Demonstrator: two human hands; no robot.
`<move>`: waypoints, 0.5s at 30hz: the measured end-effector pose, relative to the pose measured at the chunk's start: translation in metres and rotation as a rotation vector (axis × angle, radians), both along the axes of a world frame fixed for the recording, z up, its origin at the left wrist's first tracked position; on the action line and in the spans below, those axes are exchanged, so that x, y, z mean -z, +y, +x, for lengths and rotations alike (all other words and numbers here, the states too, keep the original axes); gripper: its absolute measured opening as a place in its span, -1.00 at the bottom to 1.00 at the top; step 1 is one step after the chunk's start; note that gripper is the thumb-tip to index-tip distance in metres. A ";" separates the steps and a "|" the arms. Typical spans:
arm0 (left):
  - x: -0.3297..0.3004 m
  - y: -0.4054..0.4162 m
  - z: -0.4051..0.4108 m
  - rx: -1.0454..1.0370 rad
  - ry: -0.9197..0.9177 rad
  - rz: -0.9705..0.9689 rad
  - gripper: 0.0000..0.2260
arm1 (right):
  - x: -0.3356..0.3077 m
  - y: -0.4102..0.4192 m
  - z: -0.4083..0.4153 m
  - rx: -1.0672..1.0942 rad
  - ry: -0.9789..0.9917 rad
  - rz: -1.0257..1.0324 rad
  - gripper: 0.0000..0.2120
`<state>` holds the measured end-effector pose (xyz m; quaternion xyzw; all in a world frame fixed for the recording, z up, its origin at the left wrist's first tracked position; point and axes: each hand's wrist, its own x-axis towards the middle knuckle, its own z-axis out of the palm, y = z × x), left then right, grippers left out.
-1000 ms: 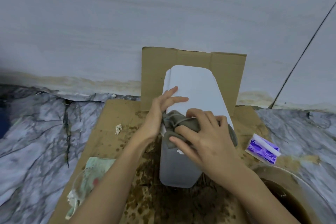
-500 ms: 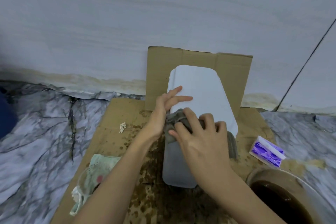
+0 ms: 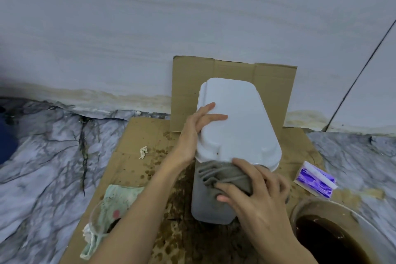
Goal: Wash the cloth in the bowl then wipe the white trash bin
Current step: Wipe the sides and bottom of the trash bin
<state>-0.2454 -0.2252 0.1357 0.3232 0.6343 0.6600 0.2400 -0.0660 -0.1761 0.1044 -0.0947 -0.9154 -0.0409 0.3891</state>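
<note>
The white trash bin stands upright on wet, stained cardboard, its lid closed. My left hand rests flat against the lid's left edge, fingers spread over the top, steadying it. My right hand presses a bunched grey cloth against the bin's near side, just under the lid's front rim. The bowl at the lower right holds dark brown water.
A purple and white packet lies right of the bin. A pale stained rag and a clear glass sit at the lower left. A small paper scrap lies on the cardboard. A cardboard flap leans on the wall behind.
My right hand has slid the grey cloth down from the lid's front onto the bin's near side. My left hand stays on the lid's left edge.
</note>
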 end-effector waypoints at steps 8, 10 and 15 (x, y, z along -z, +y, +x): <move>0.009 -0.001 -0.001 -0.041 -0.062 0.081 -0.51 | -0.043 0.027 -0.032 0.181 -0.077 -0.228 -0.62; 0.011 0.001 0.000 -0.047 -0.119 0.113 -0.52 | -0.030 0.013 -0.025 0.157 -0.082 -0.142 -0.63; 0.004 0.009 0.003 -0.076 -0.128 0.132 -0.50 | 0.013 0.005 0.000 0.045 -0.073 -0.032 -0.60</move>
